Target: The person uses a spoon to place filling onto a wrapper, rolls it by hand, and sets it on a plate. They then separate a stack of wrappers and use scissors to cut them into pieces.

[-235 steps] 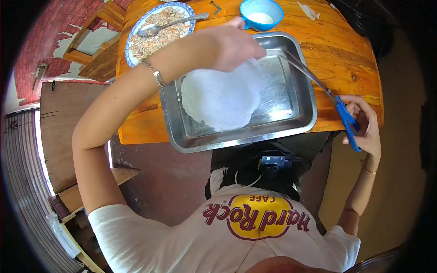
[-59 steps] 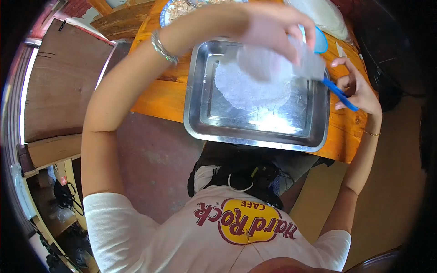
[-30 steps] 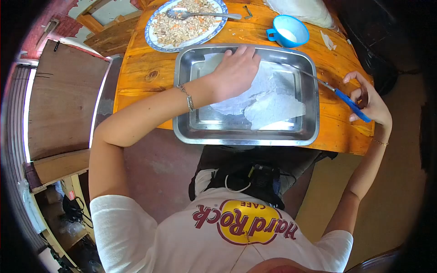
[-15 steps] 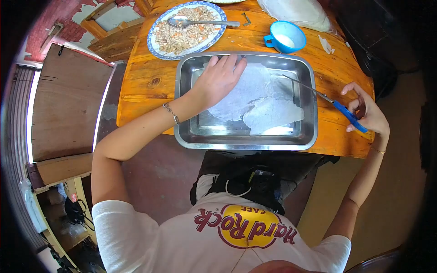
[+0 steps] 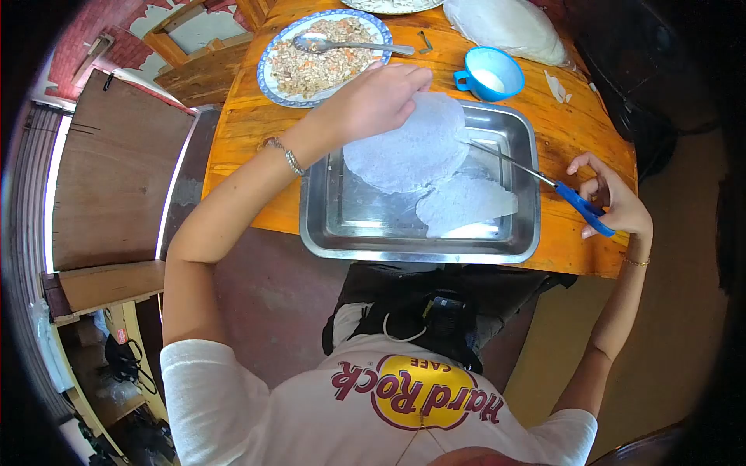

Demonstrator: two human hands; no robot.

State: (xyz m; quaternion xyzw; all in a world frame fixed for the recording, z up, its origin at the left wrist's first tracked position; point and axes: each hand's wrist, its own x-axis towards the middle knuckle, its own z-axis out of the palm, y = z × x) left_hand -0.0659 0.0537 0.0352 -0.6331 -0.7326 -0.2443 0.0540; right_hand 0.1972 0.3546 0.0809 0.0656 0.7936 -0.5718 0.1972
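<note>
My left hand (image 5: 385,101) is closed at the far rim of the metal tray, pinching the upper edge of a thin, round white wrapper (image 5: 408,151). The wrapper is partly raised, its lower part hanging over the tray. A smaller cut piece of wrapper (image 5: 468,203) lies on the tray bottom at the right, close to the larger one's lower edge. In my right hand (image 5: 618,198) are blue-handled scissors (image 5: 579,203), gripped by the loops. Their blades point left over the tray, with the tips at the right edge of the raised wrapper.
The metal tray (image 5: 315,225) sits at the table's near edge. Behind it are an oval plate (image 5: 264,74) of minced filling with a spoon (image 5: 353,48), a blue cup (image 5: 509,74) with white contents, a plastic bag (image 5: 509,27) and another plate (image 5: 392,8). Scraps (image 5: 556,87) lie right of the cup.
My left hand has gone from lying over the wrapper in the tray to lifting it by its far edge. The scissors have shifted slightly left, their tips now meeting the wrapper's edge.
</note>
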